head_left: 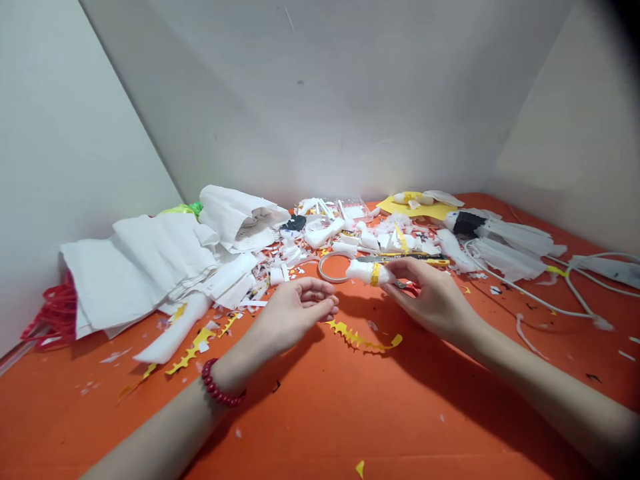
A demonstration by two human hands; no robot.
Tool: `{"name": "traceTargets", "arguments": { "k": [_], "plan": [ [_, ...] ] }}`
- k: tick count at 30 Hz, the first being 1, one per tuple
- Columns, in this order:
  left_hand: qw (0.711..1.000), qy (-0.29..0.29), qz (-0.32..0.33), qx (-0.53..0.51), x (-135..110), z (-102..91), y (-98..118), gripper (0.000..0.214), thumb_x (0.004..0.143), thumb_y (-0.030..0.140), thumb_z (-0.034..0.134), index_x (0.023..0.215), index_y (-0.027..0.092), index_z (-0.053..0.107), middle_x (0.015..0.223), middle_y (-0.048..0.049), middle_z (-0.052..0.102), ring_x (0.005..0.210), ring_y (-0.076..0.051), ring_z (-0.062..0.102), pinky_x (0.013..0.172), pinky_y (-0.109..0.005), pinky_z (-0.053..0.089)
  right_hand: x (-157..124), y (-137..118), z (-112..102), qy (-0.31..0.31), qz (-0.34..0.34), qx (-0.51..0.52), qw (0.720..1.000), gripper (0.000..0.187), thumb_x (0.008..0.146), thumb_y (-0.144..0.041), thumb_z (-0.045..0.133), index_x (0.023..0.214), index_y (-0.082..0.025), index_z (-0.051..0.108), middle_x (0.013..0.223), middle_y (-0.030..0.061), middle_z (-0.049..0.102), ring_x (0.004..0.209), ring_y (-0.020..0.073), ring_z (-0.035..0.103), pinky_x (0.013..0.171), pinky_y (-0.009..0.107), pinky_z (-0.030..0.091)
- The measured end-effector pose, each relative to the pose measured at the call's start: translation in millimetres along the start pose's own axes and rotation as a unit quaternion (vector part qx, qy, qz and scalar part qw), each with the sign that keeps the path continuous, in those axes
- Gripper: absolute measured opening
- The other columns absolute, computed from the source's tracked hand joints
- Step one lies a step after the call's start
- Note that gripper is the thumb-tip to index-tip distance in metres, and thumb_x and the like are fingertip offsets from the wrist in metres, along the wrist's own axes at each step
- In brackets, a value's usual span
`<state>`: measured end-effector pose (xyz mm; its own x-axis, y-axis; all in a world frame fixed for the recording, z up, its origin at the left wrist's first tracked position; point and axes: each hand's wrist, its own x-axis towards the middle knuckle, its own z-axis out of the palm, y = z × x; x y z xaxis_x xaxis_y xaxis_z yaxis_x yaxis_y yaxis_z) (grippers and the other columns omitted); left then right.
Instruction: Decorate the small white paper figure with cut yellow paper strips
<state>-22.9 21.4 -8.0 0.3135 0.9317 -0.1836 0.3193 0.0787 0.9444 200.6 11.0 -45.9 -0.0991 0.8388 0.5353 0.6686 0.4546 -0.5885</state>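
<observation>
Orange tabletop (300,430): carries everything; most materials lie toward its far side, seemingly to stay reachable without crowding the hands.
White paper sheets (135,267): stacked at the left beside red strings (53,310), perhaps set apart from the scraps.
Scrap heap (325,233): gathered at the middle back, probably offcuts kept together.
Right hand (434,293): pinches the white wadding roll (359,271) by its right end, apparently leaving the middle uncovered.
Left hand (299,310): fingers loosely curled, nothing visible in them; it hovers opposite the roll, a place that would suit steadying it.
White wadding roll: held sideways just above the tabletop, between the hands.
Tape ring (321,269): lies just behind the roll.
Yellow band (375,274): wraps the roll, likely keeping its shape.
</observation>
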Motion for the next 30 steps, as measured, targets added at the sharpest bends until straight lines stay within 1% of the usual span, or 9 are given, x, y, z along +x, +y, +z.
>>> {"name": "traceTargets", "arguments": {
  "k": [4, 6, 9, 13, 16, 20, 23, 27, 30],
  "plan": [
    [1.000, -0.006, 0.023, 0.005, 2.3, 1.1, -6.7, 0.016, 0.074, 0.028, 0.060, 0.083, 0.015, 0.060, 0.083, -0.0061, 0.068, 0.075, -0.014, 0.065, 0.070, -0.028, 0.052, -1.7, -4.0, -1.3, 0.007, 0.020, 0.035, 0.999, 0.019, 0.077, -0.024, 0.058, 0.095, -0.017, 0.056, 0.091, 0.0074, 0.066, 0.080, 0.0192, 0.065, 0.063, 0.029, 0.053],
    [1.000, 0.003, 0.007, 0.002, 2.8, 1.8, -8.7, 0.019, 0.075, 0.030, 0.059, 0.085, 0.015, 0.060, 0.085, -0.0072, 0.068, 0.076, -0.015, 0.064, 0.068, -0.027, 0.052, -1.9, -6.5, -2.8, 0.003, 0.036, 0.064, 0.997, 0.019, 0.078, -0.026, 0.058, 0.095, -0.018, 0.056, 0.092, 0.0073, 0.066, 0.083, 0.0191, 0.064, 0.065, 0.029, 0.054],
    [0.999, 0.021, -0.020, 0.018, 4.0, 1.5, -12.3, 0.023, 0.076, 0.033, 0.058, 0.089, 0.014, 0.061, 0.084, -0.0077, 0.068, 0.070, -0.014, 0.063, 0.059, -0.025, 0.051, -1.7, -9.3, -5.2, -0.008, 0.050, 0.103, 0.993, 0.020, 0.077, -0.028, 0.059, 0.094, -0.018, 0.055, 0.095, 0.0082, 0.065, 0.086, 0.0200, 0.064, 0.070, 0.030, 0.054],
    [0.998, 0.010, 0.018, 0.058, 8.1, -0.6, -19.6, 0.020, 0.077, 0.034, 0.057, 0.085, 0.016, 0.061, 0.076, -0.0031, 0.064, 0.061, -0.012, 0.059, 0.055, -0.024, 0.049, -2.4, -10.1, -5.7, -0.024, 0.060, 0.125, 0.990, 0.021, 0.078, -0.030, 0.059, 0.095, -0.018, 0.054, 0.097, 0.0092, 0.064, 0.087, 0.0210, 0.064, 0.073, 0.033, 0.054],
    [0.997, 0.001, 0.042, 0.057, 8.7, -1.3, -19.7, 0.019, 0.079, 0.035, 0.053, 0.084, 0.018, 0.059, 0.075, -0.0007, 0.060, 0.060, -0.010, 0.056, 0.054, -0.023, 0.047, -3.2, -8.7, -3.8, -0.028, 0.061, 0.096, 0.993, 0.021, 0.078, -0.029, 0.059, 0.095, -0.018, 0.054, 0.095, 0.0083, 0.065, 0.086, 0.0206, 0.064, 0.073, 0.033, 0.053],
    [0.993, 0.031, 0.078, 0.084, 3.4, -1.8, -10.8, 0.019, 0.080, 0.034, 0.050, 0.088, 0.019, 0.060, 0.074, -0.0010, 0.059, 0.063, -0.012, 0.056, 0.054, -0.023, 0.047, -4.0, -6.6, -0.4, -0.027, 0.022, 0.037, 0.999, 0.020, 0.077, -0.025, 0.059, 0.096, -0.019, 0.055, 0.093, 0.0067, 0.065, 0.082, 0.0188, 0.064, 0.073, 0.033, 0.053],
    [0.989, 0.050, 0.104, 0.094, -0.6, -0.6, -4.9, 0.020, 0.080, 0.033, 0.052, 0.092, 0.019, 0.061, 0.076, -0.0016, 0.061, 0.066, -0.013, 0.057, 0.059, -0.025, 0.048, -5.5, -8.1, 1.6, -0.016, -0.014, -0.019, 1.000, 0.019, 0.077, -0.023, 0.058, 0.096, -0.019, 0.055, 0.091, 0.0062, 0.066, 0.079, 0.0186, 0.064, 0.068, 0.032, 0.053],
    [0.990, 0.051, 0.110, 0.069, -4.5, 5.3, -1.1, 0.022, 0.078, 0.031, 0.056, 0.094, 0.017, 0.060, 0.079, -0.0030, 0.064, 0.067, -0.013, 0.058, 0.064, -0.025, 0.047, -9.2, -15.5, 3.8, -0.011, -0.084, -0.074, 0.994, 0.017, 0.079, -0.018, 0.056, 0.095, -0.019, 0.054, 0.090, 0.0056, 0.065, 0.079, 0.0180, 0.062, 0.067, 0.030, 0.051],
    [0.985, 0.047, 0.121, 0.117, -8.6, 9.7, 1.5, 0.019, 0.082, 0.032, 0.052, 0.088, 0.017, 0.062, 0.076, -0.0017, 0.064, 0.066, -0.013, 0.057, 0.061, -0.025, 0.044, -11.8, -21.0, 5.2, -0.022, -0.131, -0.088, 0.987, 0.019, 0.080, -0.014, 0.053, 0.098, -0.020, 0.051, 0.093, 0.0059, 0.062, 0.084, 0.0174, 0.060, 0.070, 0.028, 0.050]
  ]
}}
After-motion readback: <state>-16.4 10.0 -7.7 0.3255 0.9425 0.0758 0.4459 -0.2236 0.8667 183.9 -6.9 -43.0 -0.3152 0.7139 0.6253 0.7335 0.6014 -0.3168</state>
